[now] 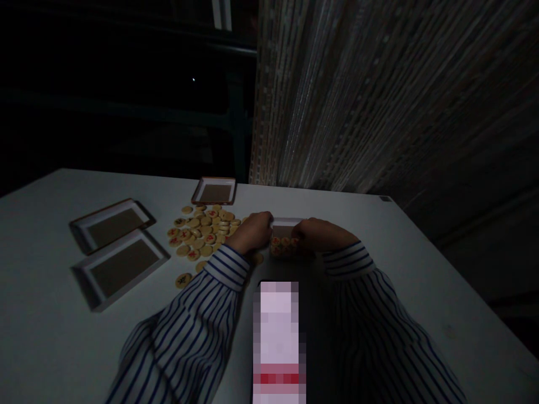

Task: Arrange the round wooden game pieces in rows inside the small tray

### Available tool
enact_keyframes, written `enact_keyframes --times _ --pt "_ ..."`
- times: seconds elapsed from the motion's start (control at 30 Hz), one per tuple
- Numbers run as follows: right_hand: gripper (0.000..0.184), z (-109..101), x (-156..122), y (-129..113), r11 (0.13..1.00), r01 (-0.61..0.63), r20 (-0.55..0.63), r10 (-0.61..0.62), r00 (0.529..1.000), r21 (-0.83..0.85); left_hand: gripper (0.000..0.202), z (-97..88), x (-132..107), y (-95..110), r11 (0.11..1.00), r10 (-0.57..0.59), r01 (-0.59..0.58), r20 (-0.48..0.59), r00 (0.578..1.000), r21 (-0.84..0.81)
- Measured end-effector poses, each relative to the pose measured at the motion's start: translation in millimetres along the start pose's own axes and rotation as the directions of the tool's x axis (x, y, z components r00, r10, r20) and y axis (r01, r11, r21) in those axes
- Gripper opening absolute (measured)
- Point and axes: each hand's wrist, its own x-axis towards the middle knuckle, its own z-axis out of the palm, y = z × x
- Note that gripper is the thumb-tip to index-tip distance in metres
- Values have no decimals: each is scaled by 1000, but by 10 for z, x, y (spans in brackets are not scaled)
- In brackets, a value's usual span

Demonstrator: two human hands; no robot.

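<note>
In front of me stands a small open box (288, 221) with pale inner walls and a brown floor. Round wooden Chinese chess pieces (285, 242) with red characters line its near side. My left hand (255, 231) is closed on the box's left edge. Curled over the right part of the box is my right hand (322, 233), its fingertips just above the pieces; what they pinch, if anything, is hidden. To the left lies a loose heap of chess pieces (205, 231), some showing red or black characters, partly behind my left hand and sleeve.
Two open trays or lids, one brown-edged (78, 233) and one white (162, 255), lie at the left of the white table (404, 280). A smaller brown-edged lid (227, 202) is behind the heap. A string curtain (320, 101) hangs past the far edge. A pixelated object (278, 331) is nearest me.
</note>
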Motion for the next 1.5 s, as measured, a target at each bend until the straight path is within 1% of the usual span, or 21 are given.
enact_keyframes --times 0.1,0.3,0.5,0.8,0.93,1.03,1.2,1.37,1.5 --pt "28 -7 -10 -5 1000 -3 1 3 1000 22 32 -1 7 -1 1000 1 -1 1 1000 -7" --pt "23 -31 -33 13 1000 10 -29 -10 1000 11 30 18 15 -34 999 20 -20 -8 1000 -27" --pt "30 -28 -30 20 1000 8 -21 -8 1000 7 31 11 6 -30 999 13 -13 -2 1000 -30" --pt "33 -23 -21 -4 1000 -4 -17 4 1000 -18 33 15 13 -37 1000 5 -5 1 1000 -8" --pt "36 -24 -16 -35 999 25 -33 -26 999 -34 35 15 5 -35 1000 9 -9 -4 1000 -2" --pt "39 -31 -21 -59 998 60 -13 -61 998 -17 34 6 -2 -27 1000 12 -12 -6 1000 -2" --pt "37 -30 -18 -68 996 85 1 -85 996 -3 34 6 3 -26 1000 12 -12 -2 1000 1" --pt "34 -28 -22 -73 997 81 -6 -81 997 0 34 13 7 -29 1000 14 -14 -7 1000 -7" --pt "37 -35 -30 -76 998 64 -12 -64 998 -5 34 13 12 -38 1000 26 -26 -5 1000 -4"
